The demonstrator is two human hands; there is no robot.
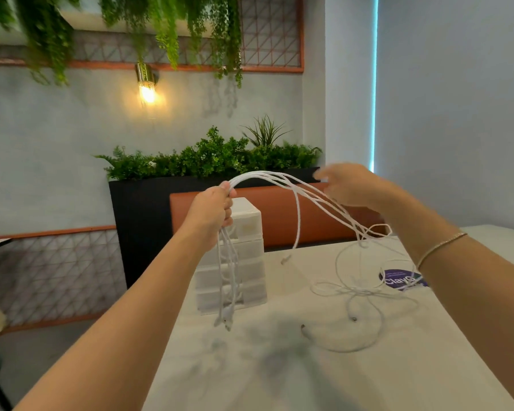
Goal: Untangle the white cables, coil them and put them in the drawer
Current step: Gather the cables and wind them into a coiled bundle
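Head view: drawer unit (244, 256) behind white cables (297, 200).

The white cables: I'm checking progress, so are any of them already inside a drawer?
No: the white cables hang from the left hand and sprawl on the table; the drawer unit looks shut.

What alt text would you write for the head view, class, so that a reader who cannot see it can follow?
A person's left hand grips a bunch of white cables above a white table, while the blurred right hand reaches into the strands arching between them. More cable lies looped on the table beside a small white drawer unit.
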